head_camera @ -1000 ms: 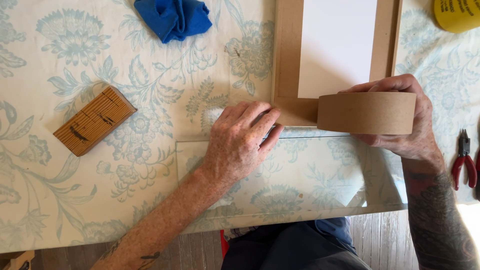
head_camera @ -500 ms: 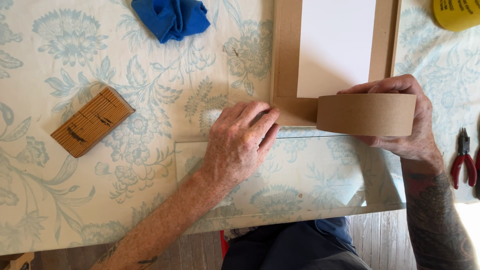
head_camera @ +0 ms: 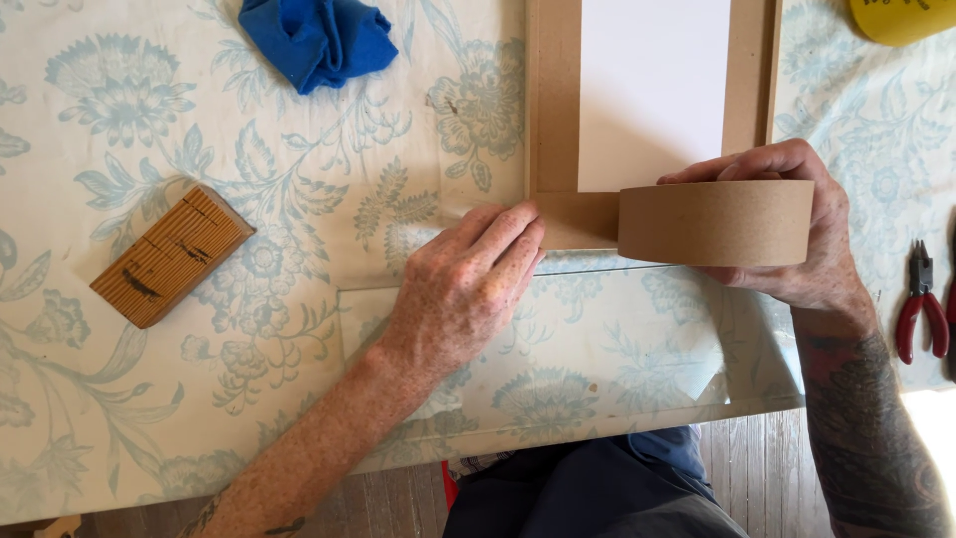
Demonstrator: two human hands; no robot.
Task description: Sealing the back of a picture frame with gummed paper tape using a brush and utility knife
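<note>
A wooden picture frame with a white backing lies face down on the flowered tablecloth. My right hand holds a roll of brown paper tape upright over the frame's near edge. A strip of tape runs from the roll leftward along that edge. My left hand lies flat, fingers together, pressing the strip's end at the frame's near left corner. A clear glass pane lies on the table in front of the frame, under both hands.
A blue cloth lies bunched at the back. A ribbed wooden block sits at the left. Red-handled pliers lie at the right edge. A yellow object shows at the top right corner. The table's near edge borders wooden floor.
</note>
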